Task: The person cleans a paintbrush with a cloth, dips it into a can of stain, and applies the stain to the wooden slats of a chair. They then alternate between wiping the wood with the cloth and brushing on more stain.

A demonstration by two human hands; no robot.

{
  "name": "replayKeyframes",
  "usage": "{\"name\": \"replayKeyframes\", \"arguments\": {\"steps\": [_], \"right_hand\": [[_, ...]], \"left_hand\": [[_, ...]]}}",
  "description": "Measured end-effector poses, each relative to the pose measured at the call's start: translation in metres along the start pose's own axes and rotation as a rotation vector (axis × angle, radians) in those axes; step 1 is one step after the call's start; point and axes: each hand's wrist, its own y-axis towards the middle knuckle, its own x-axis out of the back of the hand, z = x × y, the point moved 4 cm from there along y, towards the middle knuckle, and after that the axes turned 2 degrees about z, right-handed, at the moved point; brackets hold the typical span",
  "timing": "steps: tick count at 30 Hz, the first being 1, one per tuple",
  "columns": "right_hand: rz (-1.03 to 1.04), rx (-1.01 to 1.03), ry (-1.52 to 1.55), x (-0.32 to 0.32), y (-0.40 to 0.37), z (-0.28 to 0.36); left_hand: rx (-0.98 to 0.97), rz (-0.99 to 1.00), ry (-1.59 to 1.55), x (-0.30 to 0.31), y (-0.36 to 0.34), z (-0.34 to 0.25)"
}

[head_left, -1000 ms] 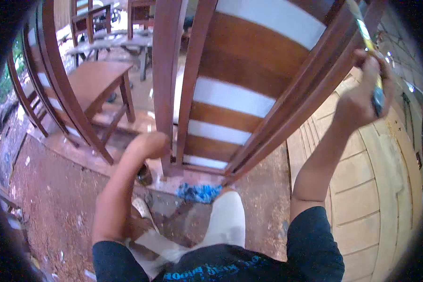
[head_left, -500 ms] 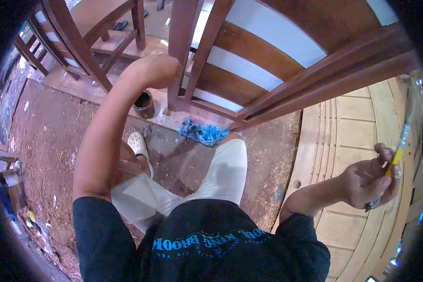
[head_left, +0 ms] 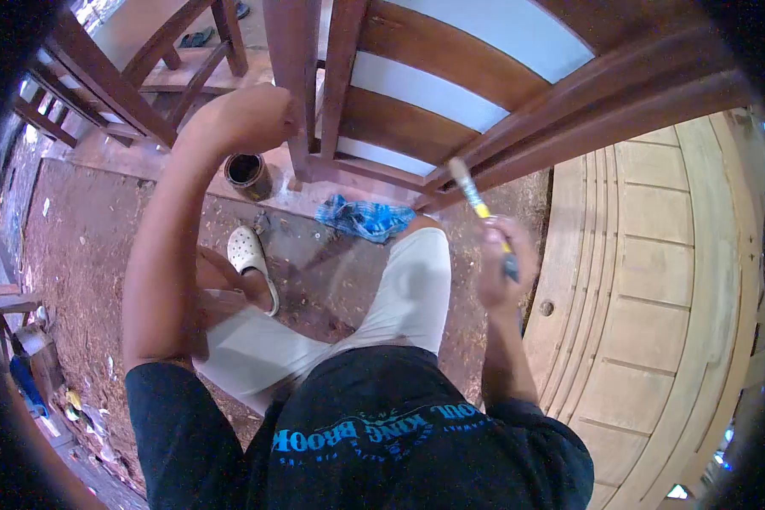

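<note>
Both hands are closed on something. I see the left hand [head_left: 248, 115] wrapped in a fist around the chair leg [head_left: 285, 51], low down, with the arm stretched forward. The right hand [head_left: 506, 265] is clenched around a paintbrush [head_left: 474, 197] and holds it upright in front of the right knee. The bristle end points up at the chair's lower side rail [head_left: 569, 119]; from here I cannot tell whether the bristles touch the wood.

Underfoot is reddish dirt [head_left: 85, 238] strewn with sawdust and chips. A small open tin [head_left: 246, 172] with dark contents stands just beside the foot of the gripped leg. A crumpled blue cloth [head_left: 365, 218] lies near it, under the chair. A white clog [head_left: 252, 255] is on the person's left foot. A pale, unfinished panelled door [head_left: 654, 280] lies flat on the right, and more brown chairs [head_left: 102, 76] stand at the upper left.

The chair itself fills the top of the view. It is stained a glossy red-brown, with broad slats [head_left: 433, 85] between the uprights. The brush has a yellow handle and a pale tip.
</note>
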Motion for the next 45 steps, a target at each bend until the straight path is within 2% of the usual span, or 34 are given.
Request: {"name": "replayKeyframes", "arguments": {"steps": [5, 11, 15, 16, 19, 20, 24, 26, 30, 33, 35, 37, 38, 41, 44, 45], "right_hand": [[0.113, -0.144, -0.080, -0.048, -0.033, -0.034], [0.112, -0.046, -0.180, -0.068, -0.038, -0.028], [0.110, -0.013, -0.129, -0.086, -0.042, -0.023], [0.076, 0.116, -0.057, -0.090, -0.040, -0.016], [0.152, 0.140, 0.076, -0.089, -0.023, 0.004], [0.121, 0.126, 0.140, -0.085, -0.013, 0.010], [0.085, 0.199, 0.186, -0.072, 0.013, 0.023], [0.095, 0.169, 0.232, -0.068, 0.017, 0.033], [0.167, -0.028, 0.330, -0.091, -0.008, 0.029], [0.229, 0.047, 0.240, -0.100, -0.020, 0.019], [0.212, 0.044, 0.294, -0.102, -0.026, 0.012], [0.153, 0.088, 0.382, -0.103, -0.028, 0.009], [0.222, -0.026, 0.334, -0.101, -0.028, 0.005], [-0.011, -0.151, 0.672, -0.098, -0.005, 0.009], [-0.070, -0.130, 0.929, -0.087, 0.031, -0.004], [-0.087, -0.197, 0.999, -0.094, 0.039, -0.009]], "left_hand": [[0.000, -0.011, 0.012, 0.012, -0.008, -0.006], [0.116, 0.178, 0.020, 0.020, -0.013, -0.010], [0.076, 0.072, -0.024, 0.024, -0.018, -0.006], [0.066, 0.056, -0.029, 0.028, -0.021, -0.007], [0.071, -0.012, -0.016, 0.023, -0.020, 0.011], [0.078, -0.035, -0.009, 0.018, -0.020, 0.021], [0.174, -0.001, -0.070, 0.025, -0.026, 0.022], [0.259, 0.039, -0.111, 0.036, -0.035, 0.009], [0.224, 0.032, -0.047, 0.027, -0.045, 0.024], [0.276, 0.035, -0.010, 0.027, -0.065, 0.025], [0.365, -0.011, -0.060, 0.021, -0.082, 0.029], [0.356, 0.013, -0.073, 0.011, -0.097, 0.041], [0.349, 0.026, -0.076, 0.006, -0.103, 0.048], [0.322, -0.001, -0.202, 0.002, -0.106, 0.070], [0.324, -0.389, -0.542, -0.034, -0.098, 0.076], [0.386, -0.321, -0.619, -0.059, -0.096, 0.084]]}}
